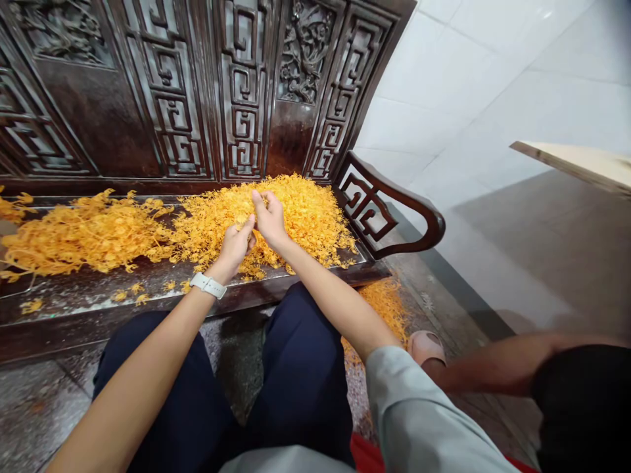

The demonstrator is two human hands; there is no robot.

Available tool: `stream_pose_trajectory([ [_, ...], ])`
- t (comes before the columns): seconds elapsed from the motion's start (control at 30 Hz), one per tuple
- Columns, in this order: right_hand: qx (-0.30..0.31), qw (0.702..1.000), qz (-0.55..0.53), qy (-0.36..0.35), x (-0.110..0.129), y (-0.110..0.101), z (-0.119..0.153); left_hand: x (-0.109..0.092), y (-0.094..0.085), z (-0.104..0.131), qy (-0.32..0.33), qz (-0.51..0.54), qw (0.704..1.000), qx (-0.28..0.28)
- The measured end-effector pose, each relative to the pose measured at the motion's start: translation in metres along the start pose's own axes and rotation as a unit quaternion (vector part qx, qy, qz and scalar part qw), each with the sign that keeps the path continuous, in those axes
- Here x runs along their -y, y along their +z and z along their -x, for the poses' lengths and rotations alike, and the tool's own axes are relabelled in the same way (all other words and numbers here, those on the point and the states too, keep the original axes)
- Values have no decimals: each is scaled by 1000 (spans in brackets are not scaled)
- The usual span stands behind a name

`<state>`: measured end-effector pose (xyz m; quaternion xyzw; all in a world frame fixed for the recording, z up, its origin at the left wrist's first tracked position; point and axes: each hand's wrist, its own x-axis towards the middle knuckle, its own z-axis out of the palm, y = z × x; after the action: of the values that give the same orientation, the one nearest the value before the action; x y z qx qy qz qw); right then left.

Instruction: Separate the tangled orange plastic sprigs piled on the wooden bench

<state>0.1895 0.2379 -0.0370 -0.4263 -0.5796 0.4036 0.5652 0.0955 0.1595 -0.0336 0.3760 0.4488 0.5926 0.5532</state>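
Head view: my left hand and right hand sit close together, fingers curled, over the front of the yellow flower-like heap. Cannot tell whether either is closed on a piece. The heap spreads directly beneath and beyond both, the right reaching farther in; a stringier yellow pile lies left, nearer my left. Both run lengthwise along the dark tabletop, powdery in front. Carved backrest behind; white tiled wall right; yellow strands on the floor.
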Motion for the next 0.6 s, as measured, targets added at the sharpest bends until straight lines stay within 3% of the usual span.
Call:
stream_pose_trajectory([
  [0.17, 8, 999, 22, -25, 5, -10, -5, -1, -8, 1, 57, -70, 994, 55],
  [0.33, 21, 999, 24, -25, 8, -5, -22, -9, -6, 1, 126, -142, 982, 24],
  [0.4, -12, 1000, -14, 12, 10, -11, -36, -15, -7, 9, 160, -163, 973, 21],
  [0.53, -164, 978, -78, 107, -2, -47, -60, -23, -19, 31, 159, -185, 967, 68],
  [0.6, -153, 982, -51, 97, -15, -64, -61, -24, -26, 35, 127, -157, 977, 68],
])
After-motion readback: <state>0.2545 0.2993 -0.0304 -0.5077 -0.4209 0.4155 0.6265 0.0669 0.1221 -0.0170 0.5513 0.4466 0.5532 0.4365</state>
